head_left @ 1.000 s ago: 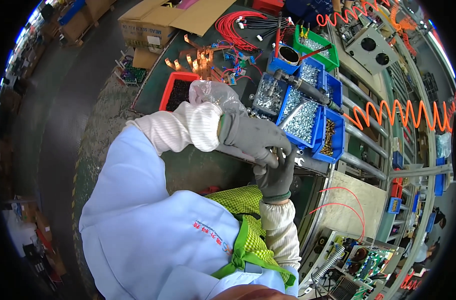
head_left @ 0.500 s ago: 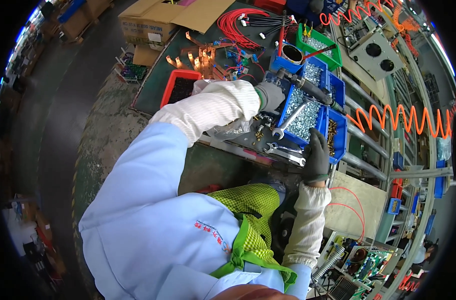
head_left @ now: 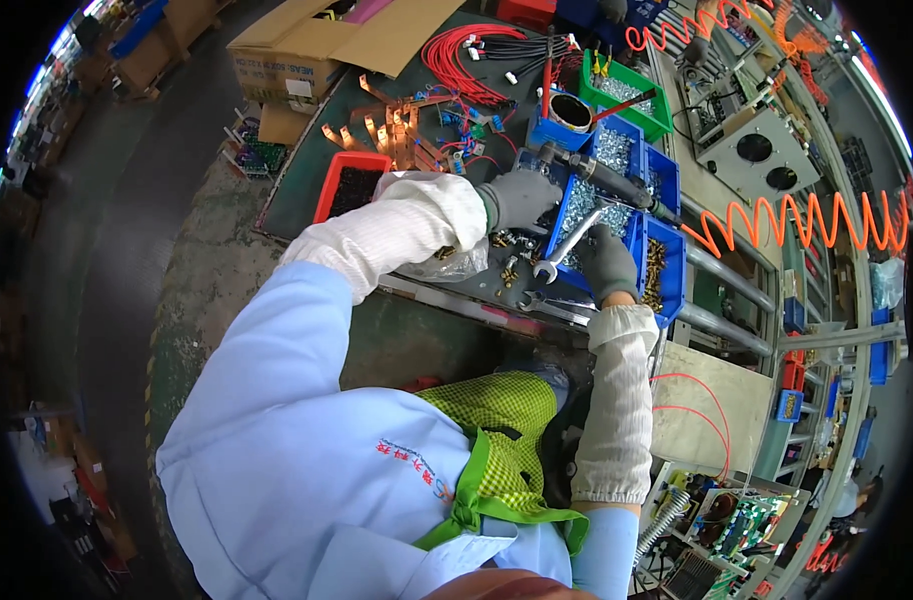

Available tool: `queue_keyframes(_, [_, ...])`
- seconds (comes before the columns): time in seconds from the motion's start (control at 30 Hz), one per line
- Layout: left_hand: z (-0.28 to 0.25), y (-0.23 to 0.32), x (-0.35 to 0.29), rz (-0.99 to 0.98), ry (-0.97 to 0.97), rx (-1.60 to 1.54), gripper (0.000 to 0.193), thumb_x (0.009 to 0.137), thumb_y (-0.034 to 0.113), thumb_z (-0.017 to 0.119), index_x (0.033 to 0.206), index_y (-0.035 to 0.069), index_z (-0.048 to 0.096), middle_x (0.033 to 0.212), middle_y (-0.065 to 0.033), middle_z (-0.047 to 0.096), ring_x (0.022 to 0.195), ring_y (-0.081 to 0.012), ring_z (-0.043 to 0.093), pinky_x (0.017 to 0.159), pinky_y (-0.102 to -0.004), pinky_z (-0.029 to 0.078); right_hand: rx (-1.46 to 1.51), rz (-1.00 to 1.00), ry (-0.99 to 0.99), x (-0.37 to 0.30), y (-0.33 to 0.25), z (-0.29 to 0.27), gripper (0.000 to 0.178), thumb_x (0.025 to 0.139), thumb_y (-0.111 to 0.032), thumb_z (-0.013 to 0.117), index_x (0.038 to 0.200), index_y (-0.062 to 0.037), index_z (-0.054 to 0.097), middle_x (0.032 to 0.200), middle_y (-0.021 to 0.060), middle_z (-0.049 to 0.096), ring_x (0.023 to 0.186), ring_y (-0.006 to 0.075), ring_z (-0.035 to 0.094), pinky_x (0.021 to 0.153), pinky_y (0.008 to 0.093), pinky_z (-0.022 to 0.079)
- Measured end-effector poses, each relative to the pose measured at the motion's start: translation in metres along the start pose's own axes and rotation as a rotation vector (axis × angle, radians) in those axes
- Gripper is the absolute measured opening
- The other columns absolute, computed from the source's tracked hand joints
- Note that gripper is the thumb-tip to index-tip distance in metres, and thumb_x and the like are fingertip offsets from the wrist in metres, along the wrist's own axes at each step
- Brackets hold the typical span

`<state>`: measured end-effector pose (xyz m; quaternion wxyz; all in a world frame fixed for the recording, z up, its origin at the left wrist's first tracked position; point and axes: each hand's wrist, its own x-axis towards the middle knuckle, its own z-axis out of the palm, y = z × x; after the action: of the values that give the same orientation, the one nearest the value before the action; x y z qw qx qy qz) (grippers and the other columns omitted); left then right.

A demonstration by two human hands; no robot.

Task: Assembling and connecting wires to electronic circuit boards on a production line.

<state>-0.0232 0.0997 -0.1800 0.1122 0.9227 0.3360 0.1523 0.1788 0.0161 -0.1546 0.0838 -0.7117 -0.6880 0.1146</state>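
Observation:
My left hand (head_left: 523,198), in a grey glove, is beside the left edge of a blue bin of silvery fasteners (head_left: 580,203). Its fingers are curled; whatever they may hold is hidden. Just above it a dark air ratchet (head_left: 609,180) lies across the bins. My right hand (head_left: 610,263), gloved too, reaches into the front part of that bin, its fingertips down among the metal pieces and hard to make out. An open-ended wrench (head_left: 567,247) rests slanted over the bin's edge beside those fingers. More wrenches (head_left: 557,306) lie on the bench in front.
A blue bin of brass-coloured screws (head_left: 655,275) stands right of my right hand. Farther back are a green bin (head_left: 627,95), red cables (head_left: 467,65) and copper strips (head_left: 402,135). A red bin (head_left: 355,180) stands left. An orange coiled hose (head_left: 787,230) stretches out at right.
My right hand has moved forward and slightly left, from the bin's front corner into the bin beside the wrench. The left hand has drawn back a little. The view has shifted slightly.

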Motion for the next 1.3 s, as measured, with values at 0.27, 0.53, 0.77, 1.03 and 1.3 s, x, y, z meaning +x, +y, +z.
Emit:
queue_keyframes(0.27, [-0.037,0.007,-0.01,-0.395,0.103,-0.749,0.019,0.088,0.018,0.053,0.094,0.002,0.061,0.081,-0.0157,0.065,0.068,-0.0233,0.066,0.058,-0.0353,0.053,-0.013,0.003,0.269,-0.011,0.007,0.01,0.02,0.087,-0.028,0.054,0.096,-0.0102,0.056,0.095,0.0201,0.062,0.083,0.0417,0.06,0.069,0.0505,0.047])
queue_keyframes(0.53, [-0.038,0.01,-0.022,-0.611,0.204,-1.61,0.016,0.088,0.018,0.058,0.086,0.002,0.059,0.071,-0.0077,0.063,0.058,-0.0107,0.06,0.046,-0.0203,0.046,-0.106,0.015,0.172,-0.007,0.011,-0.011,0.027,0.085,-0.035,0.056,0.089,-0.0076,0.057,0.086,0.0187,0.064,0.083,0.0409,0.06,0.069,0.0506,0.047])
queue_keyframes(0.77, [-0.021,-0.009,-0.02,-0.492,0.135,-0.562,0.029,0.082,0.029,0.062,0.094,0.003,0.066,0.081,-0.0163,0.066,0.075,-0.0274,0.066,0.07,-0.0378,0.051,-0.108,0.042,0.047,-0.007,-0.001,-0.023,0.026,0.088,-0.03,0.051,0.096,-0.0061,0.054,0.086,0.0239,0.064,0.084,0.043,0.06,0.072,0.0509,0.047])
queue_keyframes(1.03, [-0.031,0.004,-0.012,-0.563,0.232,-2.213,0.013,0.09,0.016,0.053,0.093,0.004,0.056,0.075,-0.0076,0.061,0.065,-0.0146,0.062,0.05,-0.0202,0.051,-0.274,0.125,-0.175,0.001,-0.011,-0.01,0.023,0.085,-0.012,0.042,0.106,-0.0073,0.05,0.098,0.0256,0.063,0.095,0.0416,0.061,0.08,0.0483,0.048])
queue_keyframes(1.3, [-0.018,0.055,-0.008,-0.413,0.354,-2.517,0.015,0.088,0.005,0.049,0.101,-0.001,0.053,0.089,-0.0115,0.06,0.084,-0.0209,0.063,0.072,-0.028,0.057,-0.021,-0.04,0.234,-0.013,0.008,-0.005,0.02,0.088,-0.025,0.049,0.093,-0.0062,0.05,0.084,0.0226,0.063,0.08,0.0422,0.061,0.066,0.053,0.047])
